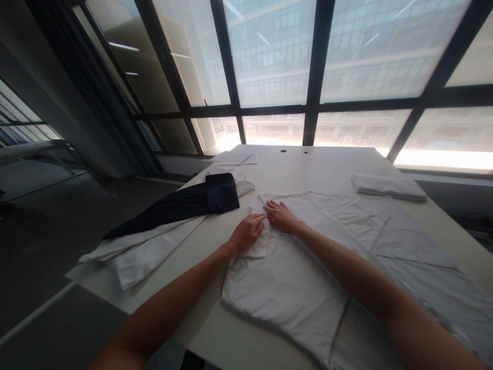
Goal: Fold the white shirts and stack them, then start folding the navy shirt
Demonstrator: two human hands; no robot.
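A white shirt (292, 282) lies spread and wrinkled over the near right part of the table, its curved edge close to the front. My left hand (248, 234) is at its left side, fingers bent together in a pinch on the cloth. Just right of it, my right hand (282, 216) rests flat on the fabric with the fingers stretched out. The two hands nearly touch. More white cloth (416, 236) extends right of the shirt, partly behind my right forearm.
A dark navy garment (223, 192) lies across white clothes (142, 257) on the left side of the white table (300, 172). Paper sheets (236, 156) lie at the far left corner. Folded white cloth (389, 186) sits at the right. Windows rise behind the table.
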